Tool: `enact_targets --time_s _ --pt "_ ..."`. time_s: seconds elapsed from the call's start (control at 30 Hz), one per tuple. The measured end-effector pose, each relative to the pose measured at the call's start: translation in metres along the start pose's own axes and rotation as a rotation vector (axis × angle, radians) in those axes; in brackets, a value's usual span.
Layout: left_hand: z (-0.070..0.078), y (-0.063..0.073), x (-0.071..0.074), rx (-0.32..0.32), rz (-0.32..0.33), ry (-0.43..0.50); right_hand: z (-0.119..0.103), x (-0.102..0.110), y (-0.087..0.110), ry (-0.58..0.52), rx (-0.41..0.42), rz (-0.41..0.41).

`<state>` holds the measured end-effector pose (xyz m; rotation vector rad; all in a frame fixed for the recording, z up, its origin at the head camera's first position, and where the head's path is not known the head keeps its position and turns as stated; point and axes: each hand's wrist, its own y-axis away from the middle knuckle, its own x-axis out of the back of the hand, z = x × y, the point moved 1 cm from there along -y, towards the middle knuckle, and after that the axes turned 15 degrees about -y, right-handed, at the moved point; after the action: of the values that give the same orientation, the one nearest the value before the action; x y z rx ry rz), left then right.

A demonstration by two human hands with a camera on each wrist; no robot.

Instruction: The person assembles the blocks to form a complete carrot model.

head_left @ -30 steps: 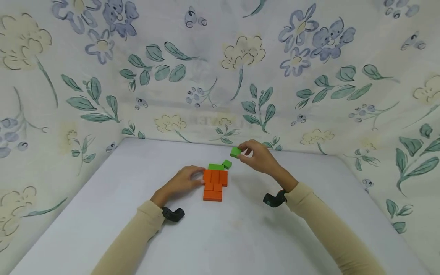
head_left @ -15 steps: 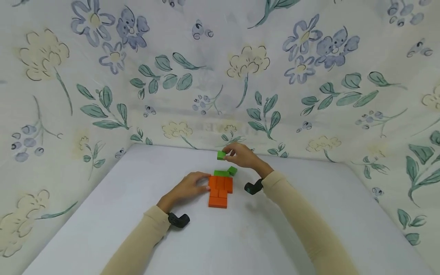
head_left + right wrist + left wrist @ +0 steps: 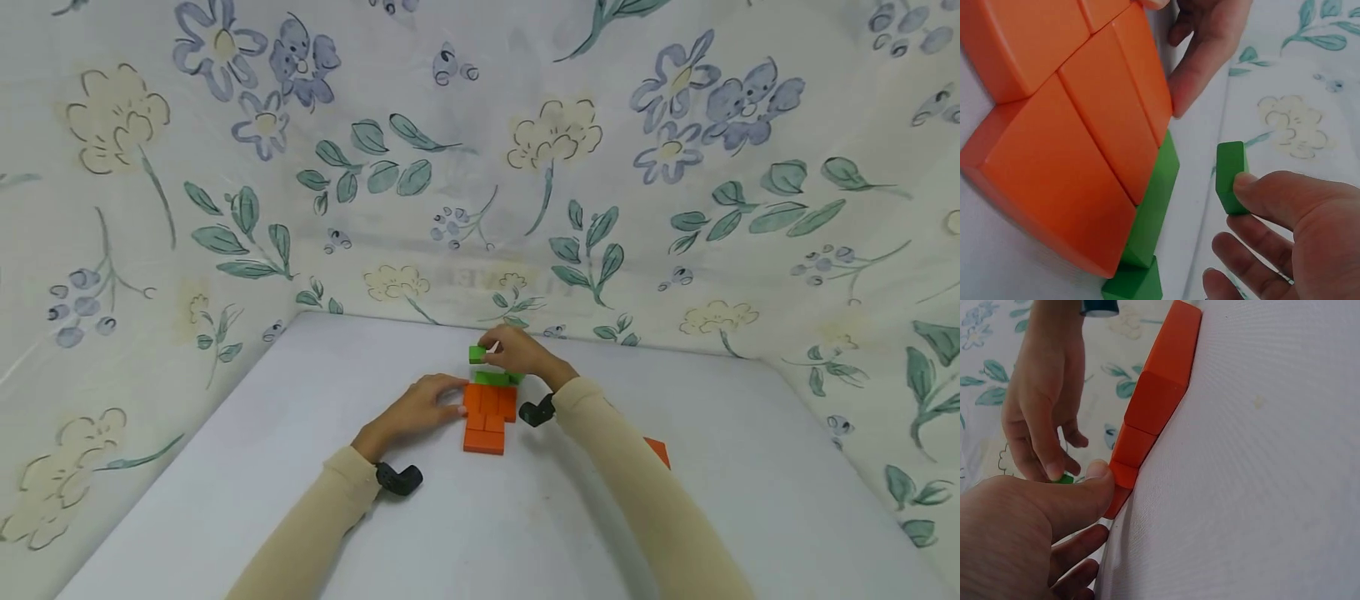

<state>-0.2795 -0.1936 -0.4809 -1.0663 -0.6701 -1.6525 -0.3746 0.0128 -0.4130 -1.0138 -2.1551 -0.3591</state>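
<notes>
Several orange toy blocks (image 3: 489, 417) lie fitted together on the white table. Against their far edge is a longer green block (image 3: 1154, 212), with a small green block (image 3: 1135, 284) touching its right end. My left hand (image 3: 423, 404) rests at the left side of the orange blocks, thumb and a fingertip touching them; its other fingers hang loose in the left wrist view. Between thumb and fingers, my right hand (image 3: 517, 350) pinches another small green block (image 3: 1230, 175), raised beyond the longer green one. In the head view that hand partly covers the small block at the right end.
Another orange block (image 3: 657, 452) lies to the right, partly hidden behind the right sleeve (image 3: 630, 475). A flower-patterned cloth (image 3: 465, 275) rises along the table's back edge and sides. Black wrist cameras (image 3: 399, 479) sit on both wrists.
My right hand has carried the pinched green block leftward, then lower, to beyond the longer green block. An orange block at the right has come into sight. My left hand stays at the orange blocks.
</notes>
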Motion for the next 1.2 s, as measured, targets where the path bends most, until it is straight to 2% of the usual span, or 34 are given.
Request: enact_targets --time_s 0.47,0.8,0.97,1.2 --pt "-0.001 -0.002 -0.007 -0.011 0.010 0.002 0.015 -0.013 -0.006 0.005 -0.071 -0.037" --pt "-0.001 -0.003 -0.007 -0.010 0.013 -0.023 0.013 -0.015 -0.005 0.042 -0.116 -0.093" --pt "-0.003 -0.004 -0.005 -0.025 0.028 -0.033 0.010 -0.015 -0.007 0.051 -0.115 -0.089" --pt "-0.004 0.000 -0.002 -0.008 0.015 -0.022 0.011 -0.019 -0.010 0.024 -0.145 -0.058"
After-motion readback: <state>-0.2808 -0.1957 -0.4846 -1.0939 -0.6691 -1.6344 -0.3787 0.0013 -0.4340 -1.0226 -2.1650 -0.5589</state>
